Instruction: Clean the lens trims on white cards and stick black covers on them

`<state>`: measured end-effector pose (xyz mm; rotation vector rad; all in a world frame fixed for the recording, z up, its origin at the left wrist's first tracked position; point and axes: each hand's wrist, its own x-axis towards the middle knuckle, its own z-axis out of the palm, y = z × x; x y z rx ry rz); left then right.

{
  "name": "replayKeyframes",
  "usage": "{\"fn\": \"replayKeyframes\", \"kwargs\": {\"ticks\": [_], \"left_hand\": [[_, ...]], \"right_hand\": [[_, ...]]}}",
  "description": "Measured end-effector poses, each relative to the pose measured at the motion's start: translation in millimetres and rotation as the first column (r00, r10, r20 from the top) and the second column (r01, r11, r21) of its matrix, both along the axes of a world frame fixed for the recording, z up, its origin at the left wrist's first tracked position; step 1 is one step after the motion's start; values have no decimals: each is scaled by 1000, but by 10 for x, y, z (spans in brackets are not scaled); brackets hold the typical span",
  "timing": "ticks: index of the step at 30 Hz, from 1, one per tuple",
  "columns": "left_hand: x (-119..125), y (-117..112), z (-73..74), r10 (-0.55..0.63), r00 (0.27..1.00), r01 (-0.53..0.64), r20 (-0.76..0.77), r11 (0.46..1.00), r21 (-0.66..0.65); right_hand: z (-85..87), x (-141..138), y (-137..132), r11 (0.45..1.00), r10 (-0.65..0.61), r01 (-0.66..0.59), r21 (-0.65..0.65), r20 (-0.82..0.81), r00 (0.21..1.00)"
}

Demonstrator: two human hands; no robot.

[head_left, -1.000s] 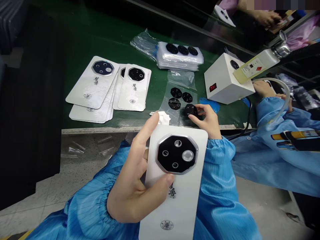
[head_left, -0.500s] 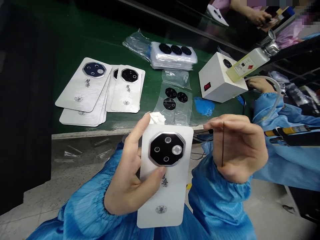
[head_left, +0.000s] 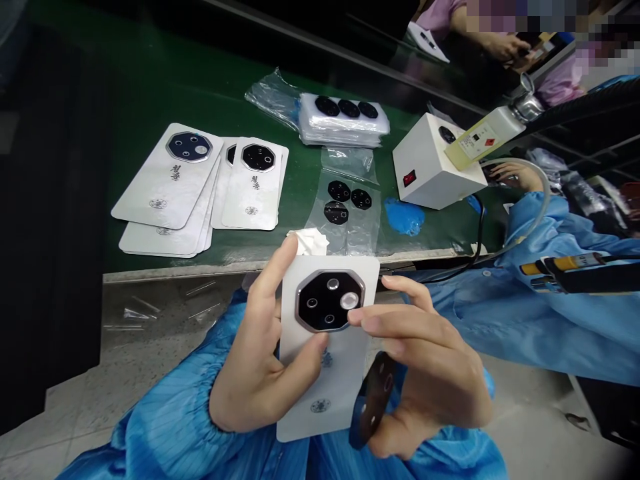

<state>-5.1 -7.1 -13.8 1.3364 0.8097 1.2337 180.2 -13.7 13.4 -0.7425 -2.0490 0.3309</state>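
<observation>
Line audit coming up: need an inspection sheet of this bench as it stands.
Surface: green bench mat, metal front edge.
Job's things: white phone-shaped panel with octagonal camera module; two more panel piles; black octagonal pieces in a clear bag, more in a wrapped stack.
Clutter: white tissue, blue soft piece, clear plastic slivers below the edge.
Hands: left hand grips the panel; right hand pinches a black octagonal piece.
Cables: black cable beside white switch box; clear tube.
Surroundings: co-worker's blue sleeve; another person's hand beyond the bench.

Brushed characters, illegible — white phone back (head_left: 326, 360) | bottle label (head_left: 471, 142) — red diamond, print too small
</observation>
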Motion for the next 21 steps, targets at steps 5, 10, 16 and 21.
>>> {"fn": "replayKeyframes", "kwargs": {"ticks": [5, 10, 16, 21], "left_hand": [[-6, 8, 18, 39, 999, -39, -37, 999, -4], [-5, 1, 3, 34, 997, -33, -62, 999, 19], [-8, 13, 13, 21, 997, -18, -78, 999, 43], [-5, 21, 0, -13, 999, 14, -38, 999, 42]], "right_hand": [[14, -40, -5, 994, -105, 107, 19, -87, 991], [6, -101, 2, 962, -254, 269, 53, -201, 946], [40, -56, -8, 988, -157, 157, 2, -37, 987], [48, -18, 14, 989, -142, 136, 66, 111, 984]]}}
